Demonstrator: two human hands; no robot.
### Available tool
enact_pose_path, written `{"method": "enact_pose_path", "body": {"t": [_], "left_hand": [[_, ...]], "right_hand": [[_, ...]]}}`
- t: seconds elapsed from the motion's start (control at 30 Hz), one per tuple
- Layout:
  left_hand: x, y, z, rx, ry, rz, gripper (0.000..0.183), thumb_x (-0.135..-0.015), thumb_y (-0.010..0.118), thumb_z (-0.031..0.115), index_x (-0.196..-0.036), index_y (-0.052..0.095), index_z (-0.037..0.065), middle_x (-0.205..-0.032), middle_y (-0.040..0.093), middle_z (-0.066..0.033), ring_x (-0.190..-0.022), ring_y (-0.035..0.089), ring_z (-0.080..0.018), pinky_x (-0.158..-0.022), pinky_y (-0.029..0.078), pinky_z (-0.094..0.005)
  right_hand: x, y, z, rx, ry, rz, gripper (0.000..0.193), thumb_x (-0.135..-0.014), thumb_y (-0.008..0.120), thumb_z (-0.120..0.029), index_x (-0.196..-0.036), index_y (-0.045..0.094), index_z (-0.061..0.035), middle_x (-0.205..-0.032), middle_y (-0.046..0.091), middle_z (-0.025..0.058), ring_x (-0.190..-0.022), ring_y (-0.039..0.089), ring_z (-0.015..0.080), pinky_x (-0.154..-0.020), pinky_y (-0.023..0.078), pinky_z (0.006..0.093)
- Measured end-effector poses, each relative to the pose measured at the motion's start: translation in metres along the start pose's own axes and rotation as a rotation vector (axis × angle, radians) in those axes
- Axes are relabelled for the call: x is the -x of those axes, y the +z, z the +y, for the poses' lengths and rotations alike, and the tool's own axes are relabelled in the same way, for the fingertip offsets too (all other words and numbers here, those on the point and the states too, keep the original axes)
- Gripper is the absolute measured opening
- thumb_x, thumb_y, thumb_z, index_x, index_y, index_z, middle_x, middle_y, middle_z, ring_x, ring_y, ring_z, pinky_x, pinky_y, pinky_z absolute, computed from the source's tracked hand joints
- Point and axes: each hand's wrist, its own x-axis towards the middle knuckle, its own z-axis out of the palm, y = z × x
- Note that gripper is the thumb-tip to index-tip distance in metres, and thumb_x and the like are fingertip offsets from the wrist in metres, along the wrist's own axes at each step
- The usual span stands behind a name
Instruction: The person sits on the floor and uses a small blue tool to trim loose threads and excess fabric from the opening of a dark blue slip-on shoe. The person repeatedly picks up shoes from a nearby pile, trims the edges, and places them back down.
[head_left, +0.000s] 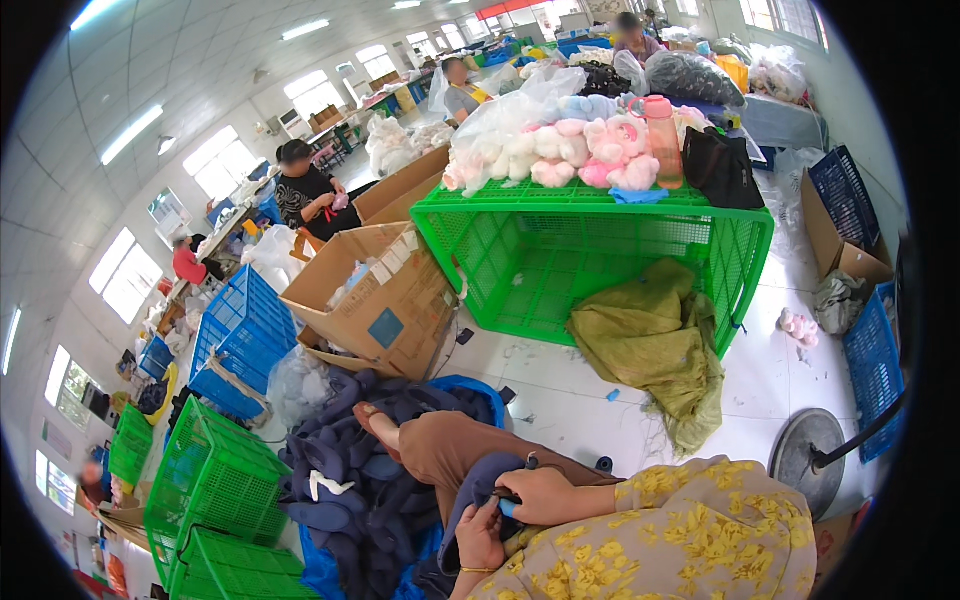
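Observation:
I sit with one leg in brown trousers stretched out, bare foot (375, 420) resting on a heap of navy fabric pieces (350, 490). On my lap lies one navy fabric piece (462, 505). My left hand (480, 540), a thin bangle on its wrist, grips that piece from below. My right hand (545, 495) pinches its edge from above, and a small light-blue object (509, 508) shows between its fingers. The two hands touch each other over the fabric. Both sleeves are yellow with a flower print.
The navy heap lies on a blue sheet (470, 385). Green crates (215, 480) stand at left, blue crates (240, 335) and a cardboard box (385, 300) behind. A large green crate (560, 250) carries plush toys (590, 145); an olive sack (650, 340) leans on it. Round stand base (808, 460) at right. Other people sit farther back.

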Motion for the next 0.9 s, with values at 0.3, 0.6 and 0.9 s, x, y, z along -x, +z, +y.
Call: {"method": "enact_pose_path", "body": {"t": [0.3, 0.6, 0.9], "left_hand": [[0.001, -0.005, 0.0, -0.014, 0.025, -0.043, 0.012, -0.086, 0.069, 0.005, -0.084, 0.059, 0.012, -0.081, 0.062, 0.0009, -0.073, 0.057, -0.0097, -0.065, 0.043, -0.0235], [-0.004, -0.004, -0.004, -0.046, 0.051, -0.006, 0.009, -0.086, 0.067, 0.004, -0.085, 0.059, 0.005, -0.075, 0.059, -0.0015, -0.066, 0.054, -0.0107, -0.062, 0.042, -0.024], [-0.006, -0.005, -0.007, -0.1, 0.053, 0.008, 0.009, -0.087, 0.067, 0.006, -0.082, 0.059, 0.007, -0.071, 0.056, -0.0002, -0.062, 0.051, -0.0103, -0.057, 0.04, -0.0239]], "right_hand": [[0.001, 0.0, -0.002, -0.111, -0.091, 0.005, 0.027, -0.08, 0.061, -0.023, -0.101, 0.064, -0.0059, -0.09, 0.068, 0.0155, -0.08, 0.065, 0.0355, -0.071, 0.052, 0.0451], [0.003, -0.006, -0.003, -0.127, -0.018, 0.03, 0.025, -0.082, 0.059, -0.021, -0.102, 0.064, -0.0063, -0.094, 0.068, 0.0149, -0.082, 0.065, 0.0351, -0.073, 0.051, 0.0444], [0.004, 0.004, 0.006, -0.187, -0.006, 0.12, 0.024, -0.084, 0.06, -0.017, -0.104, 0.061, -0.0048, -0.092, 0.068, 0.0162, -0.081, 0.065, 0.0337, -0.07, 0.051, 0.043]]}}
